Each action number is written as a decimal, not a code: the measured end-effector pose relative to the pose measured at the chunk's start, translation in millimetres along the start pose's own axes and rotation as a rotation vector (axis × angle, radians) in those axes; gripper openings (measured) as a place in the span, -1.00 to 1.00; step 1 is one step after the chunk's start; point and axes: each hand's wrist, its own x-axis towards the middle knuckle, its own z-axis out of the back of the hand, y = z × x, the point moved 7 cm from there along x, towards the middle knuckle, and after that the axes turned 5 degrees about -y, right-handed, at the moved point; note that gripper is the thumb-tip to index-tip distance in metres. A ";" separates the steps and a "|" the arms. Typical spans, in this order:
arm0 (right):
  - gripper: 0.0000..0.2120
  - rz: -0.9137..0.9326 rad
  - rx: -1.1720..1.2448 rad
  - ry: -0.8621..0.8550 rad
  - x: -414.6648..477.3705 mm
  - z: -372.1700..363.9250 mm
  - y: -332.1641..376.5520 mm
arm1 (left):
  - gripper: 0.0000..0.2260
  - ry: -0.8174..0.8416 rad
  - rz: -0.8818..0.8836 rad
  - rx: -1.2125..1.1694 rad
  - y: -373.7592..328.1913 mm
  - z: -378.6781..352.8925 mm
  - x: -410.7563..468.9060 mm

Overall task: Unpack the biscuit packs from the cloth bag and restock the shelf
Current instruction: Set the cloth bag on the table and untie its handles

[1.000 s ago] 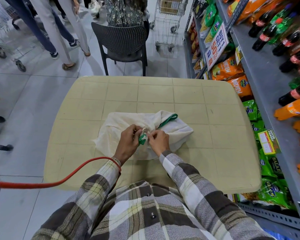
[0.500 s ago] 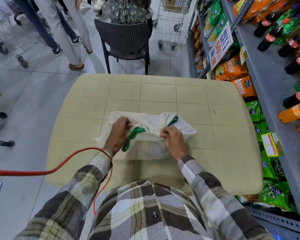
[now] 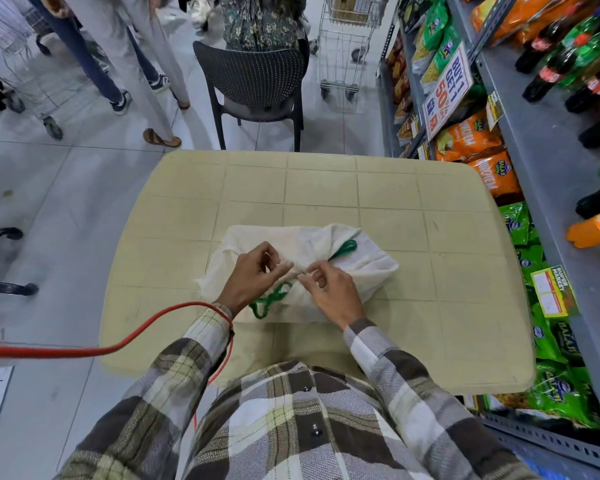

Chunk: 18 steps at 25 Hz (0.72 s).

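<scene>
Head view showed the left hand (image 3: pixel 253 278) and right hand (image 3: pixel 329 289) pinching the cloth bag (image 3: pixel 361 258) at its knot; green handle (image 3: pixel 343 247) at two o'clock. Unknotting seemed underway; next, spread the mouth.

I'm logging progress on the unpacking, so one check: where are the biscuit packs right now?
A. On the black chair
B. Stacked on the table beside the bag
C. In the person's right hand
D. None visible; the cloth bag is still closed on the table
D: the cloth bag lies bundled on the table, both hands working its gathered top, no packs out.
</scene>
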 end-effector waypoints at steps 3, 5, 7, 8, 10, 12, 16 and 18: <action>-0.68 -0.029 -0.188 0.029 7.3 -16.4 5.0 | -0.64 0.079 0.020 0.057 2.0 -6.7 2.3; -0.76 -0.019 -0.239 0.047 9.4 -24.8 8.4 | -0.58 0.138 -0.007 0.221 3.8 -10.4 1.0; -0.78 -0.032 -0.189 0.081 9.2 -31.8 10.8 | -0.70 0.147 -0.061 0.469 4.2 -12.3 -0.3; -0.78 -0.040 -0.151 0.095 8.5 -33.9 11.6 | -0.79 0.140 -0.105 0.599 2.5 -13.7 -1.4; -0.77 -0.036 -0.092 0.108 5.8 -31.4 12.9 | -0.87 0.097 -0.189 0.762 -2.2 -12.3 -0.5; -0.74 -0.012 -0.014 0.101 -0.9 -21.0 10.5 | -0.87 -0.017 -0.163 0.739 -1.6 6.5 5.9; -0.61 0.070 0.254 -0.016 -30.1 17.5 4.3 | -0.79 -0.322 0.072 0.482 17.1 61.7 18.8; -0.55 0.087 0.332 0.019 -40.9 20.7 0.6 | -0.85 -0.341 0.007 0.473 11.2 57.0 14.5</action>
